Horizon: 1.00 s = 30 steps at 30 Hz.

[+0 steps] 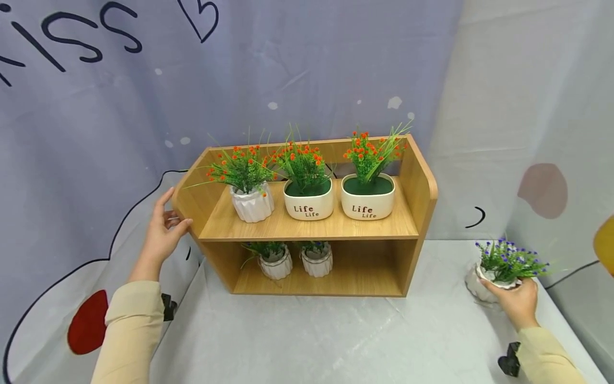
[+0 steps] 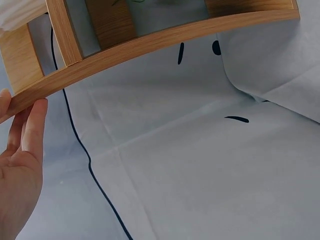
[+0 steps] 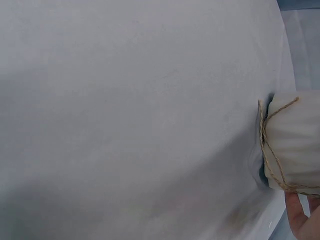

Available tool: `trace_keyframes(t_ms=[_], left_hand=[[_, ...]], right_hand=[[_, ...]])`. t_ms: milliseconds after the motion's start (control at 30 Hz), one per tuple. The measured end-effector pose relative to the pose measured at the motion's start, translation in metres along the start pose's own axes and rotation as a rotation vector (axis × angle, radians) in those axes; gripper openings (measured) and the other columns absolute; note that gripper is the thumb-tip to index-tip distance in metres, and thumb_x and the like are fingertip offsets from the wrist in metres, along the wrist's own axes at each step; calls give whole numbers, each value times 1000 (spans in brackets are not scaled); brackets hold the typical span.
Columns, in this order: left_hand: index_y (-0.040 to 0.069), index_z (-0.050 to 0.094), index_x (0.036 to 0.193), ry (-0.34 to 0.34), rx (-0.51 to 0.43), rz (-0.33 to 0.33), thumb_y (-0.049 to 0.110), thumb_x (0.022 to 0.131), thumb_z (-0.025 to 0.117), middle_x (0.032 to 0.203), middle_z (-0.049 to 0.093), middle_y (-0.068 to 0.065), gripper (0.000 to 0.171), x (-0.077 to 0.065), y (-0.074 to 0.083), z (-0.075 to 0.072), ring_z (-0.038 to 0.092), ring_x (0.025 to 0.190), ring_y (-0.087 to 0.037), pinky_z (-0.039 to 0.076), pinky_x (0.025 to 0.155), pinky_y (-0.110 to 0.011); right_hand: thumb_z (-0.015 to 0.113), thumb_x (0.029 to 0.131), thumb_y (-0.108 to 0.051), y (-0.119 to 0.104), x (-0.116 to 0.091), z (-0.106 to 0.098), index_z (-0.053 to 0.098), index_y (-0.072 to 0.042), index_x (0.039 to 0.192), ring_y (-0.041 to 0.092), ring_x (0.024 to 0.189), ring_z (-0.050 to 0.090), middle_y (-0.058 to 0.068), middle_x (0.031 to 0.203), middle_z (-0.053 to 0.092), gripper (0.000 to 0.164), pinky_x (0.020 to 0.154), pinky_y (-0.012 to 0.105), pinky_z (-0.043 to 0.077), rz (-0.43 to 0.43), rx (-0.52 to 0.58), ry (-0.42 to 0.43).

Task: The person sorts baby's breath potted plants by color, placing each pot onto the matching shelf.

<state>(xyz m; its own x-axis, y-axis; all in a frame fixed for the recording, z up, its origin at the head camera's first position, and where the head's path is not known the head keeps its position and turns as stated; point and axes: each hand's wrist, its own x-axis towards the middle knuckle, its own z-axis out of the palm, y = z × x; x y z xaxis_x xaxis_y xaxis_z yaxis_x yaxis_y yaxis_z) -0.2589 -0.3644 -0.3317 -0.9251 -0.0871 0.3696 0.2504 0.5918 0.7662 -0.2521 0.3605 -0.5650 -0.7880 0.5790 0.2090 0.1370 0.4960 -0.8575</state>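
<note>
My left hand (image 1: 163, 234) is at the left side panel of a two-tier wooden shelf (image 1: 307, 237). In the left wrist view, the fingers (image 2: 34, 127) lie against one side of the panel's edge, with the thumb on the other. At the far right, my right hand (image 1: 518, 301) grips a white potted plant (image 1: 479, 288) with small purple flowers. Twine circles that pot in the right wrist view, where only part of the hand shows. The pot is at the table; whether its base touches is hard to tell.
On the upper tier stand an orange-flowered plant in a white ridged pot (image 1: 253, 204) and two oval "Life" planters (image 1: 308, 207) (image 1: 368, 205). Two white potted plants (image 1: 275, 265) (image 1: 317, 261) sit on the lower tier. A printed curtain (image 1: 307, 69) hangs behind the grey-white table (image 1: 288, 341).
</note>
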Motion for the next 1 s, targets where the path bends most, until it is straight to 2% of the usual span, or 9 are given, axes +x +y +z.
trace_keyframes(t_ms=[200,300,367,467,533,600,700,900,1000], left_hand=[[19,9,154,-6,-6,4,-2,92,56,122,42,-31,80,-1,0,-1,48,87,11,49,68,-5],[20,9,154,-6,-13,7,-2,92,56,122,42,-31,80,-2,-1,-1,48,87,12,49,68,-5],[20,9,154,-6,-15,8,-2,93,56,121,42,-30,80,-3,-1,-2,48,87,12,49,68,-5],[20,9,154,-5,-15,13,-2,93,55,120,42,-29,80,-4,-1,-2,48,87,13,49,67,-5],[19,9,154,-6,-13,16,-2,93,55,121,42,-30,80,-3,-1,-2,48,87,13,49,67,-5],[19,9,154,-8,-12,18,-2,93,55,121,42,-30,79,-3,-1,-2,48,87,13,49,67,-5],[19,8,154,-13,-9,20,-2,93,55,121,42,-31,79,-2,-1,-3,48,87,12,49,67,-5],[19,9,154,-16,-9,26,-3,93,54,121,42,-33,79,0,2,-2,48,86,12,48,67,-4],[18,9,153,-15,-6,26,-3,93,54,121,41,-33,78,0,3,-1,48,85,12,48,67,-4]], right_hand=[[86,65,-11,-2,-7,-8,43,6,133,33,114,42,24,126,50,82,111,42,32,-16,-15,-33],[85,66,-11,-6,-12,-13,43,9,133,36,112,41,27,126,49,82,110,45,32,-48,-32,-55],[85,67,-11,-10,-16,-17,44,9,131,33,107,42,26,124,50,79,108,44,34,-84,-45,-72],[85,67,-12,-15,-22,-21,47,10,127,9,94,45,26,119,52,75,94,26,40,-145,-53,-99],[84,68,-14,-16,-27,-24,46,12,125,9,92,45,28,117,51,73,82,20,38,-155,-67,-127],[83,70,-16,-18,-33,-27,43,15,126,15,95,48,31,118,48,75,74,18,33,-155,-73,-163],[81,73,-17,-21,-42,-30,36,17,130,45,102,43,36,123,41,81,77,27,35,-147,-87,-219],[82,70,-13,-29,-58,-33,32,18,133,49,103,41,39,125,38,86,86,54,38,-207,-74,-264],[82,69,-12,-35,-66,-35,32,18,133,50,102,41,39,124,38,86,86,59,36,-224,-78,-283]])
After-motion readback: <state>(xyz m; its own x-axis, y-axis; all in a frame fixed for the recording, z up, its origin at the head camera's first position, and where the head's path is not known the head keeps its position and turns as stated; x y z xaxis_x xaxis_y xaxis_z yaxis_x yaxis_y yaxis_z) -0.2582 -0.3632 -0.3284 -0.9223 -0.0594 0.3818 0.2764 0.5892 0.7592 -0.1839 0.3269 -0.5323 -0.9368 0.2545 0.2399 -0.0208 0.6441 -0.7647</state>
